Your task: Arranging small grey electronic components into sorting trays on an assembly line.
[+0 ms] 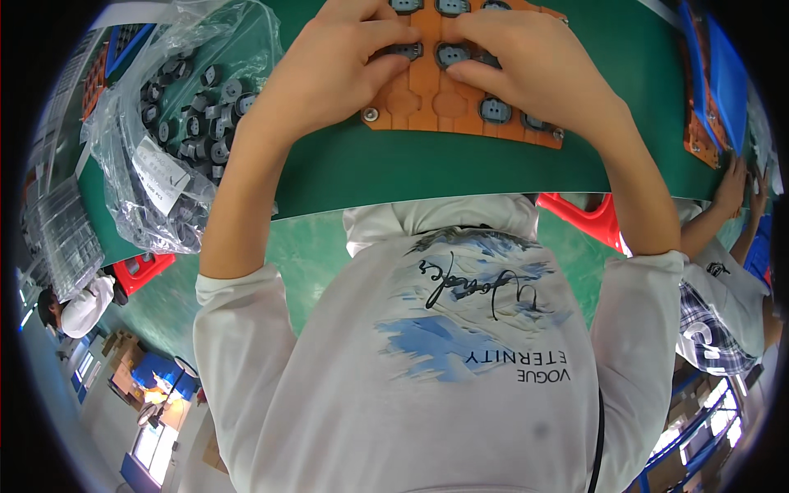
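An orange board point(425, 97) with shaped recesses lies at the far edge of my view, several dark grey round plastic parts point(496, 110) seated in it. My left hand point(329, 70) is over the board's left side, thumb and forefinger closed about a dark grey part point(408, 51) at a recess. Beside it, my right hand point(534, 66) has its thumb and forefinger on either side of another grey part point(453, 56) in the board. Two recesses near the board's front edge show bare orange. My remaining fingers are partly hidden or cut off.
A clear plastic bag point(131, 205) of loose grey parts with a white label point(161, 175) rests left on the green table point(329, 177). Blue trays point(726, 78) and another orange board point(701, 148) stand at right, near a co-worker's hands point(734, 187). Red stools point(583, 220) are below.
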The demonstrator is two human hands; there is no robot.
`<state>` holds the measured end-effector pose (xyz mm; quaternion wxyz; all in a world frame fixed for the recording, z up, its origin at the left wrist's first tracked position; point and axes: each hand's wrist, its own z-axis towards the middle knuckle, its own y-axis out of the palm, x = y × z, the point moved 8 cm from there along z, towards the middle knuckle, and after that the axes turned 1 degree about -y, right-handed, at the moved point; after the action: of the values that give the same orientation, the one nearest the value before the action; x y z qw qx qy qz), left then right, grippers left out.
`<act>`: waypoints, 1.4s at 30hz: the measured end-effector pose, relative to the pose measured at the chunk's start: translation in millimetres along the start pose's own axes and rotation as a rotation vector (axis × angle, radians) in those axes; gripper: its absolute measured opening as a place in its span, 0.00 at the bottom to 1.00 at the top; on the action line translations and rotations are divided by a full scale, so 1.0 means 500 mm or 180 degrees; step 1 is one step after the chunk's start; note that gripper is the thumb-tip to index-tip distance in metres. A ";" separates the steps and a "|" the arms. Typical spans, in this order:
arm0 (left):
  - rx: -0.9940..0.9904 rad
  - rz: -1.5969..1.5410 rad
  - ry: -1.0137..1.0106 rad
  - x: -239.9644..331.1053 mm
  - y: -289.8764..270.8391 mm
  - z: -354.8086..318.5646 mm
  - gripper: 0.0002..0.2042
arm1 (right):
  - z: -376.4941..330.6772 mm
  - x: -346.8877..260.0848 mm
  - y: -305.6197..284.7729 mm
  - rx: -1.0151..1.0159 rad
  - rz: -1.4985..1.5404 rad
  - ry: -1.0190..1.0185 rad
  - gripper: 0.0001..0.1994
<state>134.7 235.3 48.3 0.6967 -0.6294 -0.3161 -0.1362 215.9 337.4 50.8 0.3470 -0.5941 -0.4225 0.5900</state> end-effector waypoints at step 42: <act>0.0938 0.0485 0.1072 0.107 0.015 -0.010 0.21 | -0.296 0.151 -0.008 0.1054 0.1633 0.1302 0.14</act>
<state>180.9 242.9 75.1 0.8323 -0.5113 -0.1634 -0.1387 358.9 420.3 33.0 0.3565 -0.7222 -0.0804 0.5872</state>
